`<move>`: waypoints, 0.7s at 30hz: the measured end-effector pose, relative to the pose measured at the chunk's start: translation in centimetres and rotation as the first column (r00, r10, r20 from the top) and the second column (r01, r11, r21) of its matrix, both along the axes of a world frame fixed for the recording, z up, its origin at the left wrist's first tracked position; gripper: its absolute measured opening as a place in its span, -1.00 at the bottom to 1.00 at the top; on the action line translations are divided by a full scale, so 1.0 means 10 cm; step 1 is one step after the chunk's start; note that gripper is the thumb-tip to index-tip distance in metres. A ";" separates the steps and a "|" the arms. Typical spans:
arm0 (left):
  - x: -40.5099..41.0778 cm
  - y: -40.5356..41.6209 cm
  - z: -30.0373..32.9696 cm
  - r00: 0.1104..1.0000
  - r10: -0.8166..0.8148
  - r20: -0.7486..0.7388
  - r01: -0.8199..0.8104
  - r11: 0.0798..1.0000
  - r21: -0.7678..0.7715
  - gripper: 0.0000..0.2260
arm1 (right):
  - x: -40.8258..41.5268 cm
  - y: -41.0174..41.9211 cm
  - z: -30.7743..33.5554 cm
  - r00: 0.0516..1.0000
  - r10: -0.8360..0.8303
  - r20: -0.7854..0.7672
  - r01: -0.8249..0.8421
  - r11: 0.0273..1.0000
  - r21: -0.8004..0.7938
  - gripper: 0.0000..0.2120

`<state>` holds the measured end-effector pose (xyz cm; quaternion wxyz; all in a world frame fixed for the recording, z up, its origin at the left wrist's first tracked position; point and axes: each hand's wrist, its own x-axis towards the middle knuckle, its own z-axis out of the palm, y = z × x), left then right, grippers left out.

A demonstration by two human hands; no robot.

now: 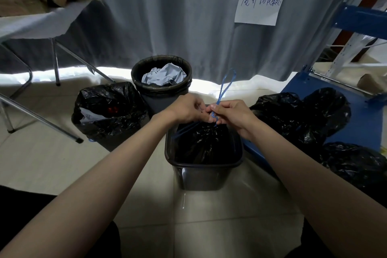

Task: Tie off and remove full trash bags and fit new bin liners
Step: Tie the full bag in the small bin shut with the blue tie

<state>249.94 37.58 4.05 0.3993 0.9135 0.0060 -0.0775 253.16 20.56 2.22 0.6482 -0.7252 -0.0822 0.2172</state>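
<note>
Both hands meet over the square bin (204,161) in the middle of the floor, knotting the blue drawstring (225,88) of the black trash bag (201,140) that sits inside it. The left hand (188,110) and right hand (232,114) each have fingers curled, pinching the cord close to the gathered neck. To tie it well, keep the neck bunched tight and draw the two ends apart evenly (a slack knot would likely slip). The free loop stands nearly upright above the right hand, leaning slightly right; the bag's neck points up.
</note>
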 end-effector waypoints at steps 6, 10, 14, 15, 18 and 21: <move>-0.02 -0.03 -0.05 0.995 -0.043 -0.089 0.022 0.974 -0.224 -0.73 | 0.02 -0.05 0.00 0.998 0.001 0.066 0.002 0.999 -0.040 -0.82; -0.11 -0.08 0.04 0.973 -0.137 -0.184 0.077 0.951 -0.301 -0.83 | 0.01 -0.04 0.01 0.994 0.034 0.107 -0.029 0.998 -0.051 -0.85; -0.16 -0.14 0.06 0.956 -0.163 -0.243 0.065 0.929 -0.365 -0.86 | -0.01 -0.04 0.05 0.988 0.035 0.153 -0.027 0.998 -0.053 -0.86; -0.15 -0.16 0.04 0.955 -0.157 -0.250 0.060 0.932 -0.356 -0.87 | -0.01 -0.04 0.04 0.987 0.029 0.160 -0.020 0.998 -0.056 -0.84; -0.13 -0.20 -0.01 0.965 -0.112 -0.239 0.040 0.956 -0.290 -0.92 | -0.01 -0.06 0.05 0.983 0.015 0.181 -0.002 0.998 -0.070 -0.84; -0.12 -0.22 -0.03 0.976 -0.056 -0.211 0.010 0.977 -0.213 -0.85 | -0.04 -0.08 0.07 0.978 0.026 0.209 -0.004 0.995 -0.104 -0.80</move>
